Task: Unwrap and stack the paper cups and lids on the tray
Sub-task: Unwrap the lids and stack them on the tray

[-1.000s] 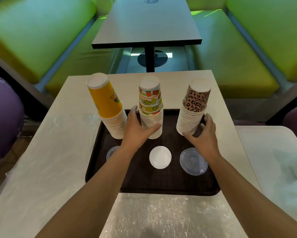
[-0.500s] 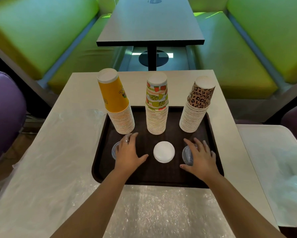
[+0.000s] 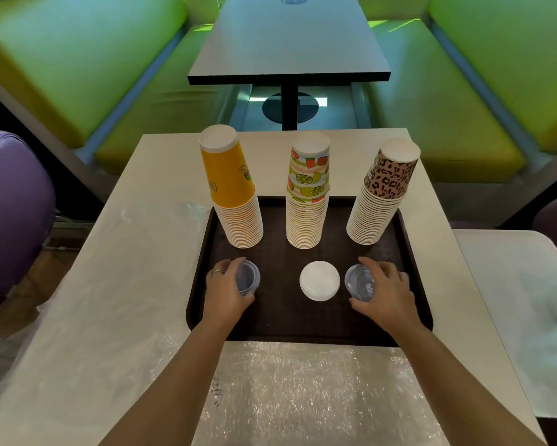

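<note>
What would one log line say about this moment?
left hand: holds left clear lids | right hand: holds right clear lids | white lids: untouched between | tray: three cup stacks upright

Under my left hand (image 3: 227, 289) and my right hand (image 3: 383, 292) sit stacks of clear plastic lids (image 3: 249, 278), thin and faintly glossy. The white lid (image 3: 319, 280) between them looks matt and smooth. The tray (image 3: 283, 323) is dark plastic with a dull sheen. All three cup stacks (image 3: 306, 220) are paper, with printed walls and plain white rolled rims. Crinkled clear plastic wrap (image 3: 302, 394) glints on my pale, smooth table (image 3: 148, 252). The bench cushions (image 3: 457, 123) look like smooth green vinyl.
</note>
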